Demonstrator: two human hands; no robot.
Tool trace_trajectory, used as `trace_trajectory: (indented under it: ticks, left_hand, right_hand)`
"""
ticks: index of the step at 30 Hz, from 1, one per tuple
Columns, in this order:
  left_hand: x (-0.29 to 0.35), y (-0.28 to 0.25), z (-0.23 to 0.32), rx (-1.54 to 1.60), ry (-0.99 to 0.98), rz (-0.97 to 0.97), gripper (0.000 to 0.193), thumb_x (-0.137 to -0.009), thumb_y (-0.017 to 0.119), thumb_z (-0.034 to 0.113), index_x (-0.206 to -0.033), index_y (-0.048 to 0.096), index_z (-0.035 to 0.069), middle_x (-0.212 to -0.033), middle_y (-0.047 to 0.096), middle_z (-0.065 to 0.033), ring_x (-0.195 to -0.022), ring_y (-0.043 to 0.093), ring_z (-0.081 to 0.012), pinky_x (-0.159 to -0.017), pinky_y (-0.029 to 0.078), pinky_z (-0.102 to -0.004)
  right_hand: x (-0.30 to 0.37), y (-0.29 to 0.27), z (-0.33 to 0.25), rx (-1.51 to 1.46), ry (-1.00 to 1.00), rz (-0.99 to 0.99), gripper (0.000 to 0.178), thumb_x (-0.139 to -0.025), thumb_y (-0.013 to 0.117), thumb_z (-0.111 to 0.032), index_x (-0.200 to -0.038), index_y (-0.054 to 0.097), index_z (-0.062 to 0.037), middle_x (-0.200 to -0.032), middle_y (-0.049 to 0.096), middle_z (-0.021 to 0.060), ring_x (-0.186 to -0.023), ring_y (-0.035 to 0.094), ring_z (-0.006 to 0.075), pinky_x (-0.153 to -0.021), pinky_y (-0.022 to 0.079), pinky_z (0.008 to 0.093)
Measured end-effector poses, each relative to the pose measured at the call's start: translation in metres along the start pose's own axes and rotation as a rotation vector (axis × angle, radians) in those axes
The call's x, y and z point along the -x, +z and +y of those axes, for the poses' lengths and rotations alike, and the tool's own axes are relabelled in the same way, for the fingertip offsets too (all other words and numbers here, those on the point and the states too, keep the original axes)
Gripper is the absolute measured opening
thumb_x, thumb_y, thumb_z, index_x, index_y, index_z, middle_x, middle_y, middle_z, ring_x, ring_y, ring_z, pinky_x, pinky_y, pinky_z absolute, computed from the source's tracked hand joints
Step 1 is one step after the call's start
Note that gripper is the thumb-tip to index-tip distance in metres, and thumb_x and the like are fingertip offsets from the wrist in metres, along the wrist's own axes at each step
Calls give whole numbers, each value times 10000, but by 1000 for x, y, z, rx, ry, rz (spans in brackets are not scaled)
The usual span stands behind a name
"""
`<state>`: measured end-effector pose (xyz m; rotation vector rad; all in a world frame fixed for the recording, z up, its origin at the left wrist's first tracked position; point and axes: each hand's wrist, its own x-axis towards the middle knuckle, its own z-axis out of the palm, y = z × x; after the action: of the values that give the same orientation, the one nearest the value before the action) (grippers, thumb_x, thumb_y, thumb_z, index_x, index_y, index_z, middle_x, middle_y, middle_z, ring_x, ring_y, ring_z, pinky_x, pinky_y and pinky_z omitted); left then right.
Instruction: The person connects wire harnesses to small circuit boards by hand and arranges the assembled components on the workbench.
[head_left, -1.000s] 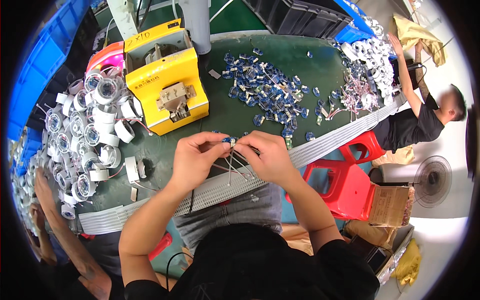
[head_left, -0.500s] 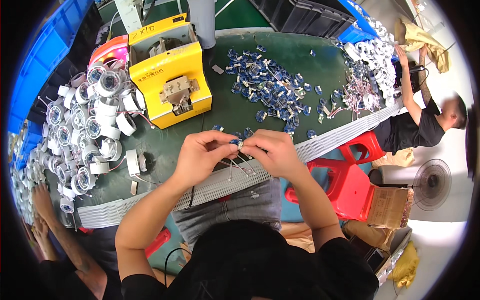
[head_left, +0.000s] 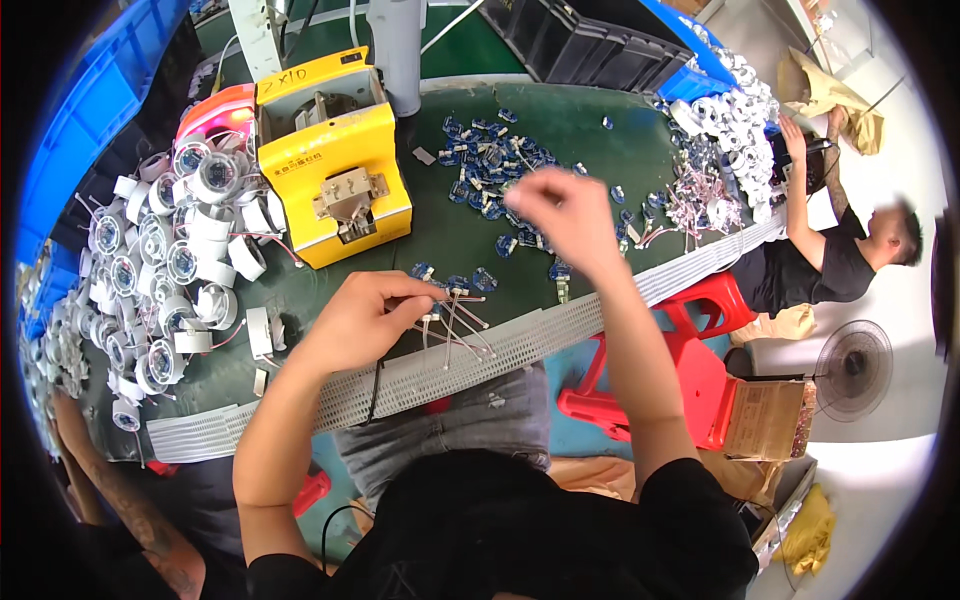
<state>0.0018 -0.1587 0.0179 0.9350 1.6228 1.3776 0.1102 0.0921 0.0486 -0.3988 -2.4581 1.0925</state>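
Note:
My left hand [head_left: 362,318] is closed in a pinch over the green table, on a small blue circuit board [head_left: 431,313] with thin leads that mostly sits behind the fingertips. Beside it lie a few more blue boards [head_left: 458,284] and loose wire leads [head_left: 455,335] with pale ends. My right hand [head_left: 572,218] hangs over the near edge of a heap of small blue circuit boards [head_left: 490,150]. Motion smears its fingers, so whether they hold anything is unclear.
Left of the heap stands a yellow machine [head_left: 335,170], beside piled white round housings [head_left: 160,260]. A slotted white strip [head_left: 520,345] runs along the table's front edge. Wire bundles [head_left: 705,195] lie to the right. Red stools [head_left: 680,375] and a co-worker [head_left: 835,250] are beyond.
My hands have parted. The right one went up and away to the heap of boards; the left shifted slightly left and down. Boards with leads now lie exposed near the left fingertips.

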Motion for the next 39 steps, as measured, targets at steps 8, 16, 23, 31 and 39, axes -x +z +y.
trace_trajectory:
  ticks: [8,16,23,31,39]
  left_hand:
    - [-3,16,-14,-653,365,213,146,-840,688,104,-971,742,64,-840,613,-108,-824,584,-301,-729,480,-390]
    - [-4,19,-16,-659,394,254,148,-800,730,90,-942,731,50,-818,599,-101,-802,586,-286,-707,479,-383]
    - [-13,27,-10,-662,403,387,127,-788,702,17,-914,707,40,-835,614,-108,-792,587,-303,-683,479,-386]
    - [-37,52,14,-803,537,271,149,-781,711,15,-928,693,31,-902,625,-102,-854,592,-299,-737,493,-400]
    - [-90,89,14,-978,332,93,295,-784,737,90,-1073,683,67,-1027,642,-104,-989,616,-314,-852,518,-399]
  right_hand:
    - [-62,-7,65,604,158,11,174,-770,766,-256,-870,770,-114,-877,710,122,-827,695,324,-779,550,423]
    - [21,-12,-24,328,-309,250,110,-841,696,-91,-938,707,-38,-896,712,116,-786,707,266,-680,568,355]
    - [99,29,11,266,-540,32,251,-747,668,-39,-994,689,-74,-1005,702,95,-896,696,270,-783,570,367]
    - [96,-111,110,478,62,343,228,-837,631,25,-1046,703,-32,-1035,685,158,-947,668,325,-843,533,382]
    - [91,-149,147,427,30,6,198,-818,726,-122,-1005,724,-57,-1040,680,119,-973,660,316,-874,527,391]
